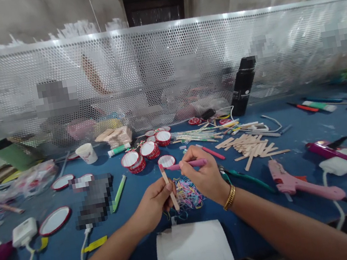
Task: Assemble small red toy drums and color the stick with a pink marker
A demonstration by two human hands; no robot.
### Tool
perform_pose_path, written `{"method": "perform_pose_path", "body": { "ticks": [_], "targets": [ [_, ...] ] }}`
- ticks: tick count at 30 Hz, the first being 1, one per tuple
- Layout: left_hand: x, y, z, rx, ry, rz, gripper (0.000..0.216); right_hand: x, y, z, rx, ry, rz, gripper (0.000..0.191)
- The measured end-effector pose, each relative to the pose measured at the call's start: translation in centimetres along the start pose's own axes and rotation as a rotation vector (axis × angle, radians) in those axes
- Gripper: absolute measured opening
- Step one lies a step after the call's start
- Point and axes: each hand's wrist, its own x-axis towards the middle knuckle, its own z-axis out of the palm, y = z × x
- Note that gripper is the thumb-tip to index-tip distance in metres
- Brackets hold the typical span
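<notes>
My left hand [155,201] pinches a wooden craft stick [167,182] upright, its top end coloured pink. My right hand [203,173] grips a pink marker [190,163] held sideways, its tip touching the top of the stick. Both hands hover over a heap of coloured rubber bands [188,194] on the blue table [298,135]. A stack of white paper sheets [195,245] lies at the near edge, just under my wrists. A gold bangle is on my right wrist.
A pink glue gun [292,183] lies right of my hands, a pile of plain sticks [252,145] beyond. Red-rimmed round lids [145,151] and oval mirrors [54,221] sit to the left and ahead. A black bottle [243,86] stands by the perforated metal screen [163,69]. Cables and chargers lie at both sides.
</notes>
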Motion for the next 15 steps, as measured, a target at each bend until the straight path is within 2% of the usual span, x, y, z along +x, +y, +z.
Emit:
{"method": "perform_pose_path", "body": {
  "ticks": [8, 15],
  "targets": [
    [0.04, -0.28, 0.12, 0.015, -0.010, -0.009, 0.045, -0.07, 0.00, 0.23, 0.069, -0.017, 0.054, 0.018],
    [0.00, -0.16, 0.13, 0.008, -0.017, -0.026, 0.044, -0.04, 0.09, 0.18, 0.008, -0.022, 0.036, 0.018]
  ]
}}
